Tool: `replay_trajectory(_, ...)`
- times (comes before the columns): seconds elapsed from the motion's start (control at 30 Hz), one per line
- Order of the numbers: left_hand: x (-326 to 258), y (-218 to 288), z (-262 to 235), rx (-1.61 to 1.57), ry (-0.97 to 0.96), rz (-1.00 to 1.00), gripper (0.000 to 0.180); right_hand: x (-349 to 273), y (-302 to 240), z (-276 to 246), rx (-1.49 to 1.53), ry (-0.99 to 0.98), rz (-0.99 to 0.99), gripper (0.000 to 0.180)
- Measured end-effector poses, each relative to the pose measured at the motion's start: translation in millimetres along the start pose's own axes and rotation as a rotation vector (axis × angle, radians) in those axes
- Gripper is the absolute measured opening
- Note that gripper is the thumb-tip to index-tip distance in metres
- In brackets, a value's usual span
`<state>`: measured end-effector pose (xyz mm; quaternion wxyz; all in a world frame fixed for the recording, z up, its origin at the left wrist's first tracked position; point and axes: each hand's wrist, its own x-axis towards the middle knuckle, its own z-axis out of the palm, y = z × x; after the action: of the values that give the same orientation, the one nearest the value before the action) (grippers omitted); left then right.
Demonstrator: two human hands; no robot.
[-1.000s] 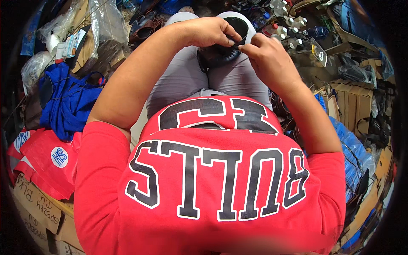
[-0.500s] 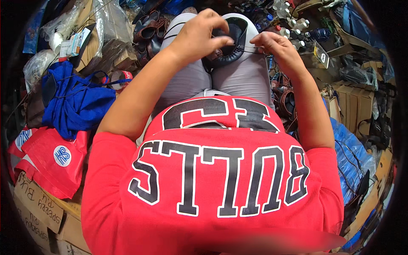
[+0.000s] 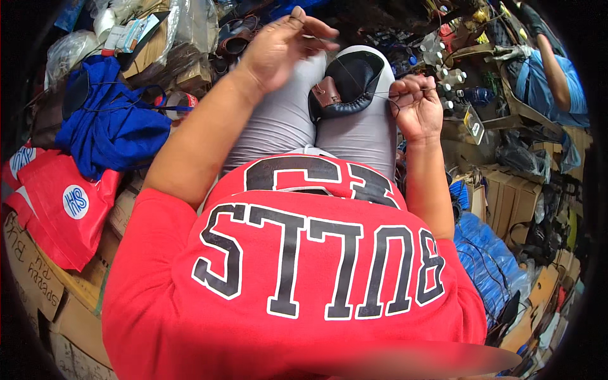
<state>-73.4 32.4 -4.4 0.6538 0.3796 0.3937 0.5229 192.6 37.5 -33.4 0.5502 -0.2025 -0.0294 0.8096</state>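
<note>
A black shoe (image 3: 352, 88) with a brown leather piece (image 3: 327, 92) and a white sole rests on my right knee, opening upward. My right hand (image 3: 418, 104) is closed just right of it, the fingers curled on a dark thread (image 3: 384, 95) that runs to the shoe. Up and left of the shoe, my left hand (image 3: 278, 50) is raised over my left knee, partly blurred by motion. A faint thin line stretches from its fingers toward the shoe, apparently thread held there. Neither hand touches the shoe.
Blue cloth (image 3: 111, 126) and a red bag (image 3: 66, 206) lie to the left, above cardboard boxes (image 3: 57, 285). Several plastic bottles (image 3: 443, 76) stand beyond my right hand. Another person's blue-sleeved arm (image 3: 554, 76) is at the far right, with blue plastic (image 3: 484, 253) nearer.
My left hand has moved up and away from the shoe. My right hand has turned and dropped slightly, and the brown piece shows more fully. The view has shifted rightward.
</note>
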Motion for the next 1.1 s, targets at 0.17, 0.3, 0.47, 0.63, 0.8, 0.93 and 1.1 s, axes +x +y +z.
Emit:
replay_trajectory(0.17, 9, -14, -26, -0.583, -0.252, -0.228, 0.046, -15, -15, -18, -0.369, -0.133, 0.041, 0.046)
replay_trajectory(0.3, 10, -1, -21, -0.294, -0.076, -0.177, 0.041, -19, -28, -37, -0.382, -0.15, 0.153, 0.041)
replay_trajectory(0.47, -9, 47, -113, 1.391, 0.024, 0.243, 0.037, -50, -98, -65, -1.749, 0.149, 0.136, 0.067)
replay_trajectory(0.63, -41, 3, -18, 1.24, -0.179, 0.53, 0.038, -5, -33, 45, -1.776, -0.307, -0.149, 0.065)
replay_trajectory(0.8, -28, -31, 33, 1.309, -0.413, 0.386, 0.03, 25, -4, 81, -2.46, -0.247, 0.013, 0.042)
replay_trajectory(0.93, -11, -41, 17, 1.036, -0.469, 0.479, 0.027, 22, -14, 39, -2.032, -0.121, 0.023, 0.041)
replay_trajectory(1.1, -9, -33, 12, 1.074, -0.529, 0.354, 0.026, 19, 9, 25, -1.918, -0.031, -0.192, 0.036)
